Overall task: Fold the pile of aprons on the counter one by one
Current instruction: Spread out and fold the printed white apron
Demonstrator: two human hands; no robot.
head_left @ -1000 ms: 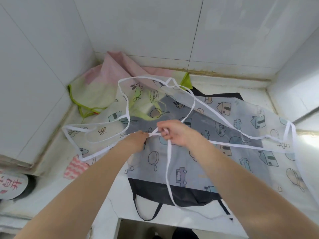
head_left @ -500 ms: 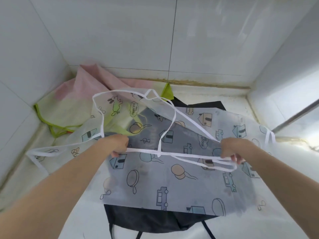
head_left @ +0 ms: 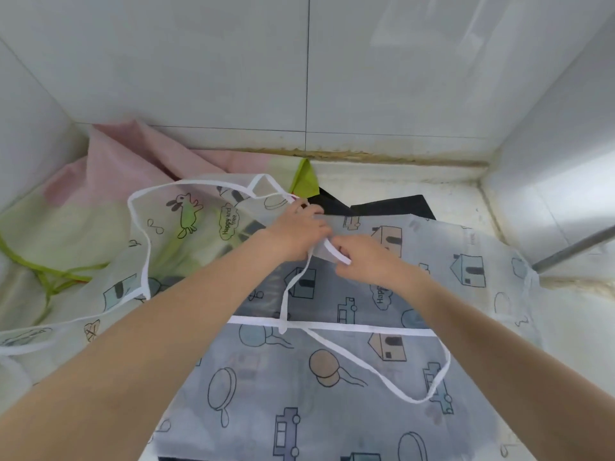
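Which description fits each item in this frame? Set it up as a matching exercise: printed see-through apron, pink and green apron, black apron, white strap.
Items:
1. printed see-through apron
2. pink and green apron
3. black apron
4. white strap

Descriptions:
A. bunched in the left corner against the wall
B. held between the left hand and right hand
C. spread on top, cartoon houses
D. mostly covered, an edge showing at the back

Pairs: 1-C, 2-A, 3-D, 4-B

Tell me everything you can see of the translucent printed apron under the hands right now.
The translucent apron is thin, filmy and whitish, printed with houses, cars, pans and a rabbit, and edged in white tape. It lies spread and rumpled on the counter over a black apron and a pink-green one. Loose white straps loop across it. The left hand and right hand both pinch strap near its middle.
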